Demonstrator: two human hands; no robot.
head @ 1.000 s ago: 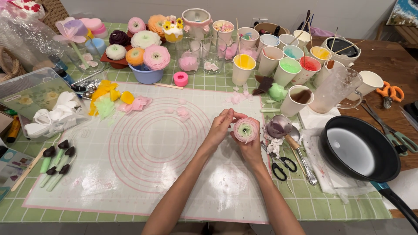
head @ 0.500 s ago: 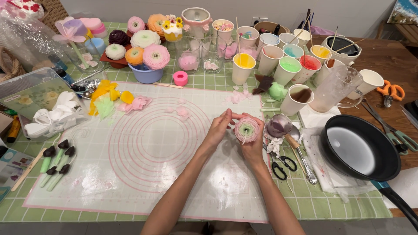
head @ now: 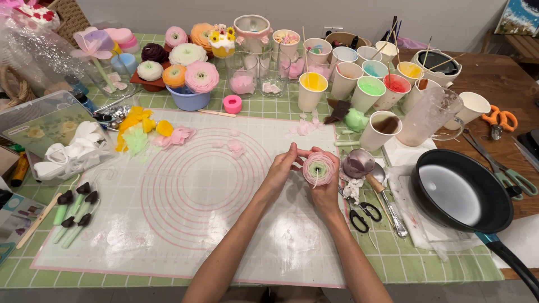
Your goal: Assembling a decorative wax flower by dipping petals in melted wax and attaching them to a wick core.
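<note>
While cupping the pink wax flower [head: 319,168] in the right hand [head: 327,191] over the mat's right edge [head: 337,224], press petals on lightly with the pinching left hand [head: 283,170].

the flower [head: 318,168] is pale pink with a soft green center. mat [head: 185,224] is see-through white with pink rings and grid lines, on a green checked tablecloth [head: 426,264]. cups hold yellow [head: 312,82], green [head: 371,87] and red [head: 396,84]. frying pan [head: 461,191] is black, scissors [head: 499,119] have orange handles.
</note>
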